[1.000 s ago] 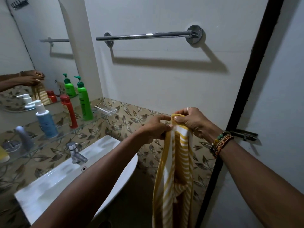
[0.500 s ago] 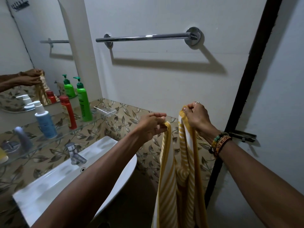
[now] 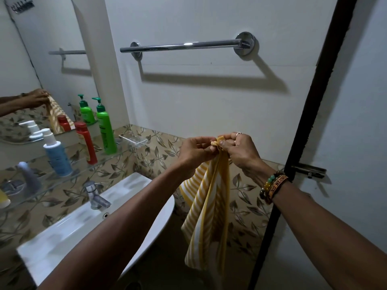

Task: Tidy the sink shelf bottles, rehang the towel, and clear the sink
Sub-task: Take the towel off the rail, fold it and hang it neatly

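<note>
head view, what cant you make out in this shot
Head view:
- Towel: its top edge is bunched inside the left hand and right hand.
- Sink: the near side is covered by the left forearm.
- Yellow item: cut off by the left edge.
- Green bottle: the label is too small to read.

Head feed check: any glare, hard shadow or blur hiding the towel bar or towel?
Head view: towel bar throws a hard shadow on the wall below, one small glare spot mid-bar, bar itself clear. Head view: striped towel, left hand and right hand pinching its top are sharp; sink toward the left edge looks softer.
</note>
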Demonstrator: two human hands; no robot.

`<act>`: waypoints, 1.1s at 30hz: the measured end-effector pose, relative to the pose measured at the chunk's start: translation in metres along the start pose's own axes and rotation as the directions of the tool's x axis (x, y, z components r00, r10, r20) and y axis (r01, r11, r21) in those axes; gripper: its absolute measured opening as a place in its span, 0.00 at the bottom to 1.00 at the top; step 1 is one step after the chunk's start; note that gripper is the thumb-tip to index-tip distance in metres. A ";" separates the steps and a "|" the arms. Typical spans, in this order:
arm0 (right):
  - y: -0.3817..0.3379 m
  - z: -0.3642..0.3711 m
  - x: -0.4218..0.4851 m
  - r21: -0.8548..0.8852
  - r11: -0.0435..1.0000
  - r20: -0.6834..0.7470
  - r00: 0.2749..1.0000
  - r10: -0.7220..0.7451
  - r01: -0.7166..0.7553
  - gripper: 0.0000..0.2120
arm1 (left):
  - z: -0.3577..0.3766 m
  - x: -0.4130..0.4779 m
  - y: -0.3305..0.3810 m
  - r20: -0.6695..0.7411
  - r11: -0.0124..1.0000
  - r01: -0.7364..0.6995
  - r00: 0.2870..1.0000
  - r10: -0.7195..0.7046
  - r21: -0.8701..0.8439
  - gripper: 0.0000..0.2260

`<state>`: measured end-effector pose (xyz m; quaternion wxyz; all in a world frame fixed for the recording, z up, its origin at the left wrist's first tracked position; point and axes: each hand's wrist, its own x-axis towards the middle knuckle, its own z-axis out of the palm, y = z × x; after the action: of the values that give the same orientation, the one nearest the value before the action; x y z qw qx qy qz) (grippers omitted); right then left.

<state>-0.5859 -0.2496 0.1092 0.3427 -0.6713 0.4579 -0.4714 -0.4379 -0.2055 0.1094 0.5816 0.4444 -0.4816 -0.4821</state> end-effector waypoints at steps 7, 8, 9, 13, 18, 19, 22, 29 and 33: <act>0.005 0.006 -0.002 0.146 0.988 0.034 0.999 0.038 -0.043 0.05 | -0.003 0.004 -0.010 -0.124 0.878 -0.146 0.966 0.225 0.455 0.04; 0.004 0.007 -0.001 0.150 0.988 0.020 0.999 0.046 -0.048 0.05 | -0.003 0.005 -0.011 -0.111 0.843 -0.173 0.958 0.264 0.509 0.03; 0.003 0.009 0.000 0.158 0.986 0.002 0.999 0.051 -0.050 0.05 | -0.003 0.005 -0.011 -0.092 0.803 -0.205 0.948 0.306 0.560 0.02; 0.001 0.012 0.000 0.167 0.982 0.022 0.996 0.087 -0.089 0.08 | -0.003 0.008 -0.013 -0.038 0.643 -0.261 0.911 0.411 0.720 0.03; 0.002 0.007 -0.001 0.231 0.959 0.200 0.973 0.118 -0.164 0.11 | -0.006 0.012 -0.021 -0.040 0.585 -0.268 0.888 0.459 0.765 0.02; 0.003 0.005 -0.002 0.275 0.948 0.240 0.966 0.095 -0.161 0.12 | -0.007 0.012 -0.021 -0.048 0.577 -0.263 0.883 0.466 0.773 0.02; 0.006 0.002 -0.002 0.248 0.967 0.219 0.976 0.004 -0.059 0.06 | -0.005 0.016 -0.021 -0.041 0.584 -0.275 0.882 0.469 0.764 0.03; 0.018 0.003 0.002 0.159 0.987 0.140 0.990 0.007 -0.030 0.11 | -0.007 0.017 -0.031 0.043 0.761 -0.326 0.929 0.367 0.561 0.09; 0.024 0.001 0.007 0.223 0.972 0.049 0.996 0.069 -0.078 0.08 | -0.019 0.015 -0.044 0.188 0.826 -0.271 0.961 0.203 0.494 0.13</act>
<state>-0.5908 -0.2646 0.0900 0.4428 -0.6206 0.4191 -0.4932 -0.4235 -0.2259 0.0657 0.4649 0.4886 -0.6804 -0.2867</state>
